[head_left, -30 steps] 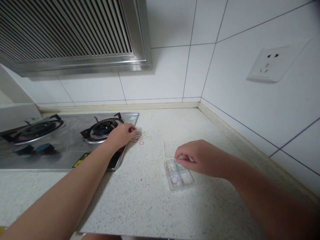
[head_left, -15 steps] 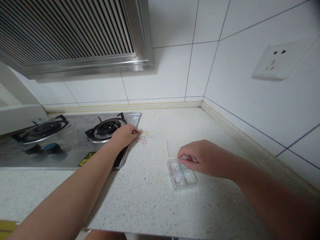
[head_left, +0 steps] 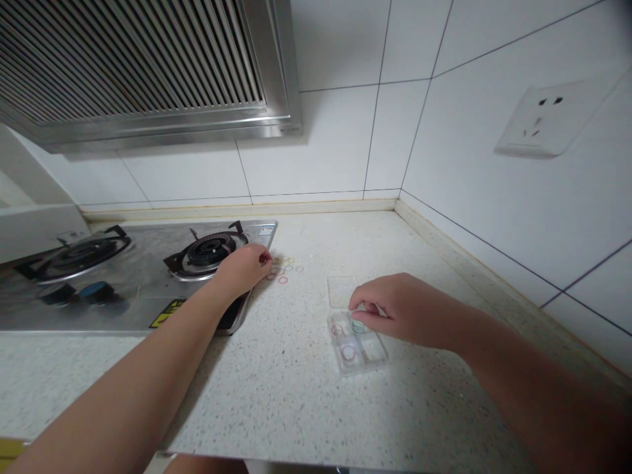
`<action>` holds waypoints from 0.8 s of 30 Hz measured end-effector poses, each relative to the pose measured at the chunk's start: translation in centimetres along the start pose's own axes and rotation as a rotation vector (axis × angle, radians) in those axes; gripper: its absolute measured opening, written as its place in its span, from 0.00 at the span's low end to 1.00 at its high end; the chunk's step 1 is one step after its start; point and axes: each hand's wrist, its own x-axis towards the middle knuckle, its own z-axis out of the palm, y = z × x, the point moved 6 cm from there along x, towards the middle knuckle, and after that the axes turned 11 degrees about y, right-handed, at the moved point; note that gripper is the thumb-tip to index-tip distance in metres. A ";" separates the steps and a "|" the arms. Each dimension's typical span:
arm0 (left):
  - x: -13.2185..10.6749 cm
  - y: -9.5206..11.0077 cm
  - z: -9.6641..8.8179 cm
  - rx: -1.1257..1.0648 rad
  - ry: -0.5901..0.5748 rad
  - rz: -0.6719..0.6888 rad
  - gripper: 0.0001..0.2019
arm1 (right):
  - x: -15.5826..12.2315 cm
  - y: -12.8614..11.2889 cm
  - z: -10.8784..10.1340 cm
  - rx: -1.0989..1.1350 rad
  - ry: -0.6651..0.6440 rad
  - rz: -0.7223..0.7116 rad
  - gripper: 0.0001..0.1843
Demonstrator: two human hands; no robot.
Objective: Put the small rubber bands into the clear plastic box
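Observation:
My left hand [head_left: 251, 263] reaches past the hob's right edge, its fingers pinched at a loose cluster of thin coloured rings, like small elastic bands [head_left: 283, 280]. Whether a band is between those fingertips is hidden. To the right, a clear plastic compartment box [head_left: 363, 359] lies on the counter, its lid [head_left: 340, 289] folded back flat. Over its far right compartment hovers my right hand [head_left: 382, 306], thumb and fingers closed together; what they hold, if anything, cannot be made out. Green bands [head_left: 358, 326] lie under them. Reddish bands [head_left: 337, 329] and pale purple bands [head_left: 348, 353] fill other compartments.
A steel gas hob [head_left: 128, 309] with two burners and knobs takes up the left. Above it hangs a range hood [head_left: 197, 125]. White tiled walls meet behind the speckled counter [head_left: 276, 395], with a socket [head_left: 538, 122] on the right wall.
The view has shifted slightly. Both hands keep nearly the same places, the left at the loose bands and the right over the box.

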 end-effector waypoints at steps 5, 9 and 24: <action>-0.5 1.7 -1.1 -0.094 0.033 0.016 0.09 | -0.1 0.1 -0.1 -0.003 0.023 -0.007 0.08; -1.0 3.0 -1.3 -0.189 0.029 0.004 0.09 | -0.1 0.1 -0.2 -0.009 0.021 0.003 0.08; -3.7 9.5 -1.1 -0.947 -0.267 -0.097 0.09 | 0.0 -0.3 -0.2 0.007 0.046 -0.008 0.09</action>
